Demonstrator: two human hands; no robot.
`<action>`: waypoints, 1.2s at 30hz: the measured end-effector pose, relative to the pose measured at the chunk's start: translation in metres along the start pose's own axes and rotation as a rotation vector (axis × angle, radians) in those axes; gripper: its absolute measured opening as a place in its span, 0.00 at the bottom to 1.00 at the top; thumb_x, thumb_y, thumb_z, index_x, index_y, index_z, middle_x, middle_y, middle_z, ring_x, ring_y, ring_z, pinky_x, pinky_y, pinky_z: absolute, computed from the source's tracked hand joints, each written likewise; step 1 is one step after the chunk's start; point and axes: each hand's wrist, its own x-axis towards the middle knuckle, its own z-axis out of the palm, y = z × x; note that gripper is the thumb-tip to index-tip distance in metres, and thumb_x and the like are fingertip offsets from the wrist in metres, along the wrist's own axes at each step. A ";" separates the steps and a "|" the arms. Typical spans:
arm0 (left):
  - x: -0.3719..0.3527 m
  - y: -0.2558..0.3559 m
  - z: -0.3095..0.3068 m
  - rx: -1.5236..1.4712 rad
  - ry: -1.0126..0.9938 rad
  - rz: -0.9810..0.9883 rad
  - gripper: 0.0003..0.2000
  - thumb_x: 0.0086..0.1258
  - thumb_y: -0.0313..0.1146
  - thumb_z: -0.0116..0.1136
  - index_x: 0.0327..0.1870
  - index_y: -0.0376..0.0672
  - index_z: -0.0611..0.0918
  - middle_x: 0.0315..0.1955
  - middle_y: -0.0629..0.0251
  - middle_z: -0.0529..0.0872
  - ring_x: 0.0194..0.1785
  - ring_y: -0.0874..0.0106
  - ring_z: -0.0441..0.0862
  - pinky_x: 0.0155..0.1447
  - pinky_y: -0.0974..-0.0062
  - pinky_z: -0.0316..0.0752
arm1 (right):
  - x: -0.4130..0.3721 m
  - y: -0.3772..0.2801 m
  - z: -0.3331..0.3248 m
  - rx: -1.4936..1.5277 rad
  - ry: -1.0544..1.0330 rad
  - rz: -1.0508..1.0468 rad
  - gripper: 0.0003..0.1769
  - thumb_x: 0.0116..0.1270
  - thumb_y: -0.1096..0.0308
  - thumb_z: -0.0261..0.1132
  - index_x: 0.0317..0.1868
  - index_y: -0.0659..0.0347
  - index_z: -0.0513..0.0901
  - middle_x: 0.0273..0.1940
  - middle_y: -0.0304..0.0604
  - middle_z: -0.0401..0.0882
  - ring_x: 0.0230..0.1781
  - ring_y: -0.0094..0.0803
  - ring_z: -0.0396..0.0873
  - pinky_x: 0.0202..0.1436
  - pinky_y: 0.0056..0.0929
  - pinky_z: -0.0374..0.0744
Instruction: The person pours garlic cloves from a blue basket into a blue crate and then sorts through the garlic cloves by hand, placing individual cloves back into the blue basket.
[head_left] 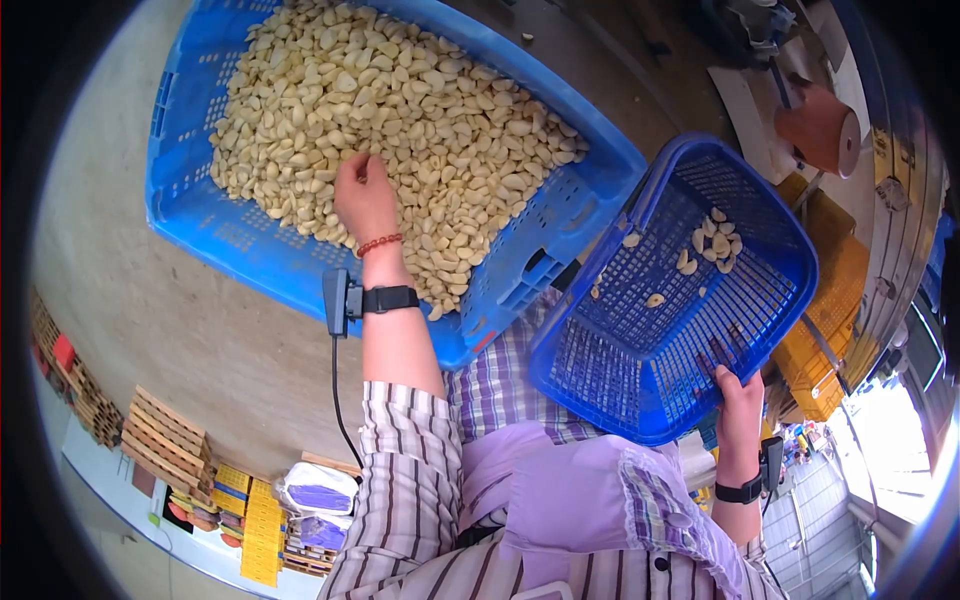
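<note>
My left hand (366, 200) is over a heap of peeled garlic cloves (390, 110) in a large blue crate (250, 250). Its fingers are drawn together in a pinch just above the cloves, and whatever may be between them is hidden. A red bead bracelet circles that wrist. My right hand (739, 405) grips the near right rim of a smaller dark blue basket (690, 340), with the thumb inside and the other fingers mostly out of sight. Several loose cloves (717, 242) lie in the basket, which is tilted beside the crate.
A black device with a cable (340, 305) is strapped to my left wrist. Yellow crates (830, 320) stand beyond the basket at the right. Wooden pallets (165, 440) and white sacks (318, 490) lie toward the lower left.
</note>
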 end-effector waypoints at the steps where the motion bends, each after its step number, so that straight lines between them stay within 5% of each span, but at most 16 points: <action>1: -0.002 -0.003 -0.005 0.035 -0.040 -0.104 0.13 0.64 0.39 0.64 0.41 0.39 0.87 0.34 0.55 0.88 0.37 0.61 0.85 0.43 0.69 0.77 | 0.000 0.000 0.000 -0.022 0.004 -0.002 0.23 0.65 0.74 0.58 0.61 0.70 0.72 0.56 0.47 0.78 0.54 0.32 0.77 0.64 0.31 0.71; 4: -0.012 -0.002 0.004 0.167 -0.140 -0.158 0.13 0.60 0.41 0.67 0.39 0.41 0.87 0.33 0.55 0.88 0.35 0.60 0.85 0.41 0.67 0.78 | 0.000 0.000 0.001 0.011 -0.008 -0.008 0.23 0.65 0.74 0.58 0.61 0.70 0.73 0.56 0.47 0.78 0.54 0.32 0.77 0.64 0.30 0.71; 7: -0.025 0.004 0.036 0.436 -0.203 0.107 0.16 0.58 0.47 0.69 0.32 0.41 0.86 0.26 0.57 0.87 0.33 0.54 0.84 0.39 0.59 0.78 | 0.000 -0.002 0.001 0.000 -0.016 0.012 0.23 0.65 0.73 0.58 0.61 0.70 0.72 0.57 0.47 0.78 0.55 0.32 0.77 0.63 0.30 0.71; 15: -0.007 0.022 0.038 0.810 -0.505 0.032 0.16 0.59 0.49 0.67 0.31 0.42 0.86 0.30 0.54 0.87 0.36 0.54 0.85 0.39 0.58 0.78 | -0.003 -0.001 0.003 0.031 -0.010 0.003 0.23 0.65 0.73 0.58 0.61 0.69 0.72 0.55 0.46 0.79 0.54 0.31 0.77 0.62 0.30 0.72; 18: -0.008 0.012 0.041 0.711 -0.511 0.103 0.18 0.58 0.51 0.66 0.34 0.43 0.86 0.32 0.53 0.88 0.38 0.55 0.85 0.41 0.60 0.78 | -0.007 -0.004 0.007 0.037 -0.009 0.009 0.23 0.66 0.73 0.58 0.61 0.69 0.72 0.55 0.45 0.79 0.53 0.30 0.77 0.62 0.30 0.72; 21: -0.010 -0.001 0.038 0.364 -0.487 -0.129 0.19 0.59 0.50 0.66 0.35 0.40 0.86 0.32 0.52 0.88 0.38 0.57 0.85 0.43 0.64 0.78 | -0.008 -0.002 0.007 0.039 0.003 0.019 0.22 0.66 0.73 0.58 0.61 0.69 0.73 0.55 0.45 0.79 0.53 0.30 0.77 0.62 0.30 0.72; 22: -0.016 -0.006 0.037 0.116 -0.448 -0.223 0.17 0.61 0.46 0.68 0.35 0.38 0.85 0.29 0.59 0.87 0.34 0.66 0.85 0.40 0.70 0.77 | -0.011 -0.001 0.007 0.048 0.008 0.028 0.22 0.66 0.73 0.58 0.61 0.69 0.73 0.55 0.45 0.79 0.53 0.30 0.77 0.62 0.30 0.72; 24: -0.042 0.048 0.010 -0.232 -0.428 -0.204 0.11 0.64 0.36 0.67 0.36 0.37 0.83 0.27 0.69 0.84 0.31 0.81 0.76 0.38 0.82 0.72 | -0.012 0.000 0.006 0.049 0.008 0.030 0.22 0.66 0.74 0.58 0.60 0.69 0.73 0.55 0.45 0.79 0.53 0.30 0.77 0.61 0.30 0.72; 26: -0.080 0.113 -0.031 -0.475 -0.713 -0.196 0.09 0.65 0.34 0.66 0.40 0.40 0.82 0.30 0.69 0.84 0.35 0.78 0.78 0.41 0.79 0.74 | -0.008 -0.001 0.005 0.054 -0.008 0.022 0.22 0.65 0.74 0.58 0.60 0.69 0.73 0.55 0.45 0.79 0.53 0.30 0.77 0.61 0.30 0.73; 28: -0.108 0.153 -0.052 -0.369 -0.899 0.422 0.13 0.61 0.35 0.68 0.46 0.43 0.83 0.40 0.59 0.85 0.44 0.68 0.81 0.50 0.70 0.76 | -0.004 -0.003 0.003 0.038 -0.025 0.021 0.22 0.65 0.74 0.58 0.60 0.69 0.73 0.54 0.45 0.79 0.52 0.30 0.78 0.60 0.29 0.73; 30: -0.124 0.187 -0.062 -0.361 -0.780 0.713 0.19 0.54 0.38 0.69 0.48 0.46 0.84 0.45 0.52 0.84 0.53 0.53 0.79 0.56 0.60 0.74 | -0.002 -0.012 0.005 0.039 -0.046 0.021 0.21 0.65 0.75 0.58 0.59 0.69 0.73 0.54 0.45 0.79 0.51 0.30 0.79 0.59 0.29 0.74; 31: -0.117 0.179 -0.061 -0.305 -0.757 0.705 0.21 0.52 0.38 0.70 0.50 0.46 0.84 0.51 0.50 0.81 0.57 0.50 0.76 0.62 0.57 0.70 | -0.001 -0.015 0.004 0.057 -0.038 0.013 0.21 0.65 0.75 0.58 0.58 0.69 0.74 0.54 0.45 0.79 0.50 0.30 0.79 0.59 0.28 0.75; 33: -0.100 0.142 -0.060 -0.184 -0.439 0.212 0.23 0.57 0.37 0.70 0.54 0.38 0.80 0.53 0.49 0.81 0.58 0.55 0.77 0.65 0.62 0.69 | 0.001 -0.022 0.002 0.069 -0.032 0.006 0.21 0.65 0.75 0.57 0.59 0.69 0.74 0.53 0.45 0.80 0.49 0.30 0.79 0.58 0.28 0.75; 36: -0.033 -0.002 -0.039 -0.324 0.137 -0.507 0.27 0.70 0.43 0.59 0.61 0.29 0.73 0.54 0.47 0.81 0.56 0.61 0.77 0.61 0.67 0.71 | 0.012 -0.022 -0.010 0.040 -0.084 -0.043 0.22 0.66 0.74 0.57 0.60 0.68 0.73 0.53 0.45 0.80 0.49 0.30 0.80 0.54 0.27 0.78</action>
